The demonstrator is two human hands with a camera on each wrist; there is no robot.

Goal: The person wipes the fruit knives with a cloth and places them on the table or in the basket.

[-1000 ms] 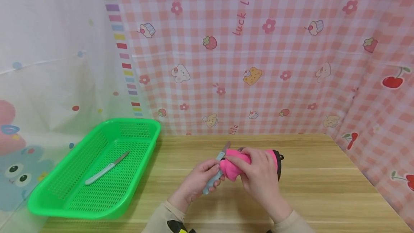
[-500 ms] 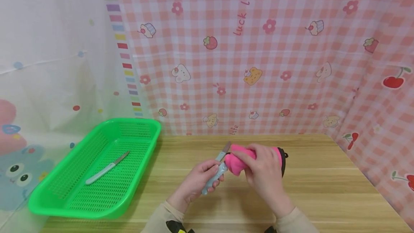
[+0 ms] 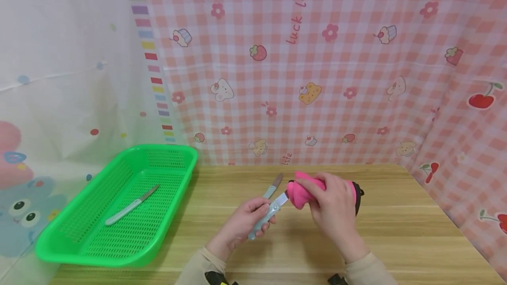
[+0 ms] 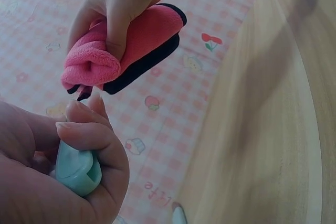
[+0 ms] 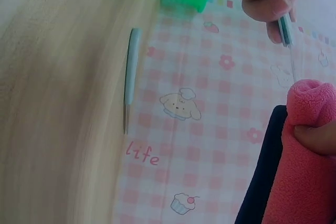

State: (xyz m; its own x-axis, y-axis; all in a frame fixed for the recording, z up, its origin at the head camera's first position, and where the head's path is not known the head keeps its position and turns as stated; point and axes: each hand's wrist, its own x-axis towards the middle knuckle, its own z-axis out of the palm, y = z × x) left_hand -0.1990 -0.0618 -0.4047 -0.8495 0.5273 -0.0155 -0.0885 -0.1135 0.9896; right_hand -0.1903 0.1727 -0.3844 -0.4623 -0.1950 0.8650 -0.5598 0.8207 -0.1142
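My left hand (image 3: 247,217) grips the pale blue-green handle of a small knife (image 3: 280,201), its blade pointing up and to the right. A pink cloth with a black edge (image 3: 301,192), bunched and folded, is in my right hand (image 3: 332,206). The cloth wraps around the tip end of the blade and hides it. In the left wrist view the knife's handle end (image 4: 79,169) shows inside the curled left fingers. Behind the held knife, a second knife (image 3: 273,187) of the same kind lies on the table; the right wrist view shows its handle (image 5: 132,66) too.
A green plastic basket (image 3: 184,188) stands on the left, with another pale-handled knife (image 3: 132,206) lying in it. The wooden table (image 3: 396,232) meets a pink checked curtain (image 3: 348,65) at the back. White curtain hangs on the left.
My right hand and the pink cloth have slid up and to the right along the blade, baring more of it near the handle. The left hand has barely moved.
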